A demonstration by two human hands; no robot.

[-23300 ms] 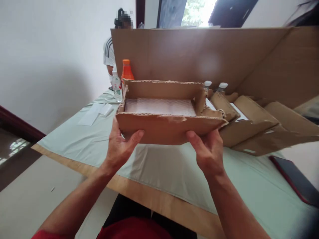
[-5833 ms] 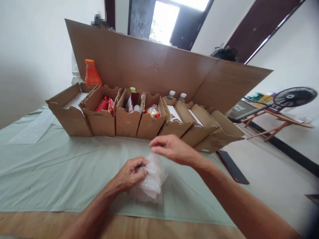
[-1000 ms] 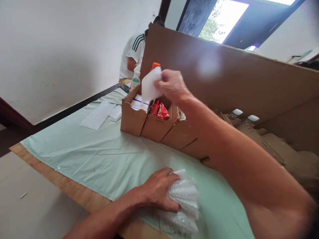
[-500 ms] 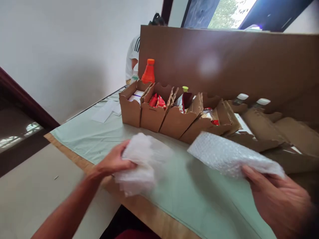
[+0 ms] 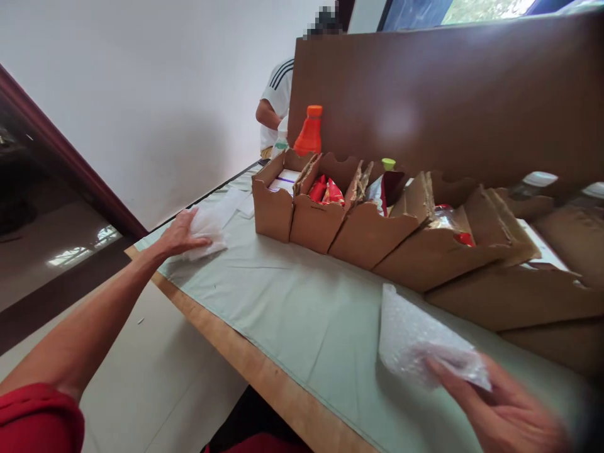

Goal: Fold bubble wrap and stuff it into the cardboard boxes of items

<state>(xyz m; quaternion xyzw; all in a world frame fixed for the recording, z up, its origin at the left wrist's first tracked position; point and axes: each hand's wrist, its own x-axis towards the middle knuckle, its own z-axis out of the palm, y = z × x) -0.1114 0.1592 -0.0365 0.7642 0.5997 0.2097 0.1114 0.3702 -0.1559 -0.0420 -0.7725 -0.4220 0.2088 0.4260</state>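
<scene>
At the far left end of the table my left hand (image 5: pixel 178 236) grips a crumpled bundle of translucent wrap (image 5: pixel 210 229), low over the cloth, thumb on the near side. Whether the bundle rests on the cloth I cannot tell. My right hand (image 5: pixel 504 402) pinches a folded piece of bubble wrap (image 5: pixel 419 343) between thumb and fingers, above the table in front of the boxes. The right hand is slightly blurred.
Cardboard boxes (image 5: pixel 274 217) stand in a row, holding packets and cartons. Behind them rises a cardboard panel (image 5: pixel 425 94). An orange bottle (image 5: pixel 309 133) stands behind the leftmost box. White sheets (image 5: pixel 245 204) lie on the green cloth (image 5: pixel 283 283). A person (image 5: pixel 278 94) is beyond the panel.
My left hand has carried the crumpled wrap left and away from me to the table's far left end. My right hand has moved lower with the bubble wrap. The view has shifted left.
</scene>
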